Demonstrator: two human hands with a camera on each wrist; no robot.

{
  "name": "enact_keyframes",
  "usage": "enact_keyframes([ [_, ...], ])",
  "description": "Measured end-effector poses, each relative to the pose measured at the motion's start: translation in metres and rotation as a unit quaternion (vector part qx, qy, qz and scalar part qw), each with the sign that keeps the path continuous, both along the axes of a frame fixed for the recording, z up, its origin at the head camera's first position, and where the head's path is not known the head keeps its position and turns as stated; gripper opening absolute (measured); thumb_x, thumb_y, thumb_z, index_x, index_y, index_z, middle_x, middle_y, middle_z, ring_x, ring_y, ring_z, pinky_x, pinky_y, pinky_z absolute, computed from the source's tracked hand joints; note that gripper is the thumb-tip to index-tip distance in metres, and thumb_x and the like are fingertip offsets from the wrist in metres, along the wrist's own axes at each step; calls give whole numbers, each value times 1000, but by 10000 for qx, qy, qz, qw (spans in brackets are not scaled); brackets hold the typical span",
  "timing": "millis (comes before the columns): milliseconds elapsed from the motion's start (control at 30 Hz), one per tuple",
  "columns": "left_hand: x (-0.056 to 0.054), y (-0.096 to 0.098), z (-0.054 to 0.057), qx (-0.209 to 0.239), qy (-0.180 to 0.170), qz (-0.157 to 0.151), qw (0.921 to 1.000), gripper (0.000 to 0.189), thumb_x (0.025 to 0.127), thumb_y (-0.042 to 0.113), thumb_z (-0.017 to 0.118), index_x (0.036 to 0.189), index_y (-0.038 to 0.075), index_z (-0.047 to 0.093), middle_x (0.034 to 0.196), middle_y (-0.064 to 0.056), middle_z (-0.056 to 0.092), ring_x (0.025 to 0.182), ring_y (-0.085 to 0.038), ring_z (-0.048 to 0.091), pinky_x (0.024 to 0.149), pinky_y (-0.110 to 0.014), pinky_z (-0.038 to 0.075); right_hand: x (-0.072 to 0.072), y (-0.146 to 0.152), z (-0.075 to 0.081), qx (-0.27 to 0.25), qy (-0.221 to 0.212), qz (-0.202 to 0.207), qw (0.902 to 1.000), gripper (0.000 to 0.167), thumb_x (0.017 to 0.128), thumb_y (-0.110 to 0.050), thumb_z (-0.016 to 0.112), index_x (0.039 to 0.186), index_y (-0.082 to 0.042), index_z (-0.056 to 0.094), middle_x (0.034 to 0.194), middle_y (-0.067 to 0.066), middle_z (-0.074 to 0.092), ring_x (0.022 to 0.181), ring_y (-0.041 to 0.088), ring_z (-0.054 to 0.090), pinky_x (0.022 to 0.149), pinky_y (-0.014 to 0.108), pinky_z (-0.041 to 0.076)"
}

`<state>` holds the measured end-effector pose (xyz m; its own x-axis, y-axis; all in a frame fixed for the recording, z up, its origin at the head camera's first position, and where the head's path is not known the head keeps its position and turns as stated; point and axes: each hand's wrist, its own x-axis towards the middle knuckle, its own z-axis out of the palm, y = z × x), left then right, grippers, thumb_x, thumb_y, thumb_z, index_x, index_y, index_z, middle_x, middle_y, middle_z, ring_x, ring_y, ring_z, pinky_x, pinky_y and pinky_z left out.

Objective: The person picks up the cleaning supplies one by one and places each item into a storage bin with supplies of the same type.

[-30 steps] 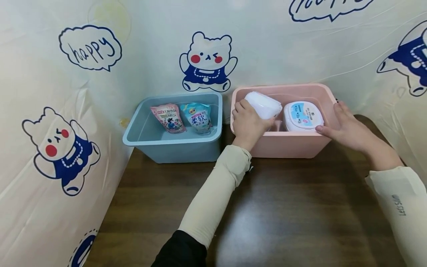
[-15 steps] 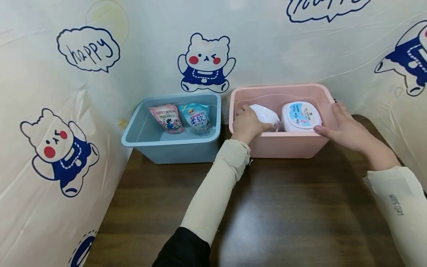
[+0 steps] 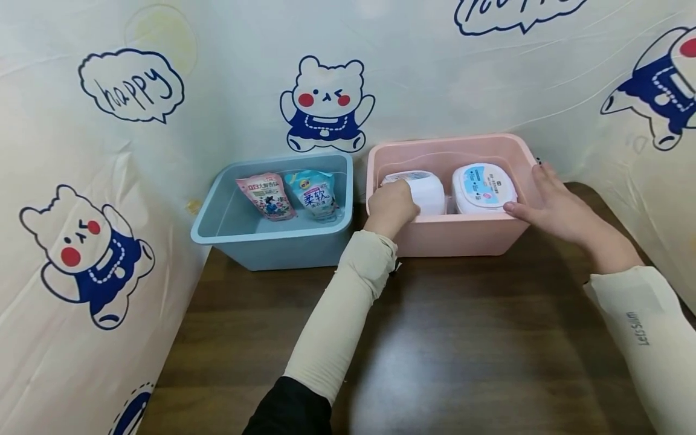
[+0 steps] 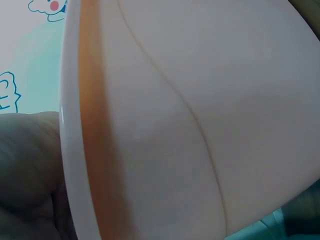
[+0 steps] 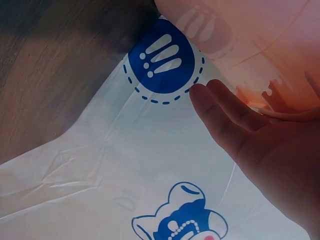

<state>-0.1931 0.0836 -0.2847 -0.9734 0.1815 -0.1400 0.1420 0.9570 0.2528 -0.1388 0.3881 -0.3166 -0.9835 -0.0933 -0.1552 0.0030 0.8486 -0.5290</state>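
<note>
In the head view a pink plastic bin (image 3: 454,238) holds two white lidded tubs. My left hand (image 3: 393,208) reaches over its front left rim and grips the left white tub (image 3: 426,192), which now stands upright; the fingertips are hidden behind the hand. To its right is the second white tub (image 3: 484,187), with a blue label on its lid. My right hand (image 3: 562,208) rests against the bin's right end, thumb at the rim and fingers extended along the outside. The left wrist view is mostly filled by the pink bin's wall (image 4: 165,130).
A blue bin (image 3: 277,248) stands left of the pink one, holding a pink pouch (image 3: 267,196) and a light-blue pouch (image 3: 315,194). Both bins are on a dark wooden table (image 3: 435,338). A sheet printed with cartoon bears (image 3: 326,103) hangs behind and at the sides.
My left hand has lowered the tilted white tub into the pink bin's left half, and the tub has turned upright with its lid facing up. The right hand has stayed at the bin's right end.
</note>
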Motion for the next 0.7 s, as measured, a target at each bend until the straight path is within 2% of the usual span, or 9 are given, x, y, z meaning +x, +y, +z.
enact_keyframes([
  [167, -4, -4, -2, -16, -399, -153, 9991, 31, 93, 28, 67, 120, 14, 66, 110, -2, 66, 89, -21, 58, 73, -37, 51, 0, -2, -1, -13, -55, 5, 10000, 112, 92, -69, 54, 156, -18, -22, 161, 8, -32, 144, 57, -9, 98, 84, 11],
  [333, -7, -4, 0, -140, -589, -194, 9980, 33, 95, 29, 63, 124, 12, 64, 113, -3, 64, 92, -22, 57, 76, -38, 49, 1, -2, -2, -20, 10, -12, 10000, 112, 92, -69, 54, 157, -17, -21, 162, 9, -30, 145, 55, -10, 100, 83, 10],
  [700, -11, 2, -7, -438, -538, -8, 9976, 31, 93, 36, 63, 116, 16, 66, 103, -2, 63, 88, -21, 57, 70, -38, 50, 0, -1, -4, -87, 50, -77, 9999, 111, 93, -69, 54, 157, -17, -21, 161, 9, -31, 146, 52, -12, 101, 82, 9],
])
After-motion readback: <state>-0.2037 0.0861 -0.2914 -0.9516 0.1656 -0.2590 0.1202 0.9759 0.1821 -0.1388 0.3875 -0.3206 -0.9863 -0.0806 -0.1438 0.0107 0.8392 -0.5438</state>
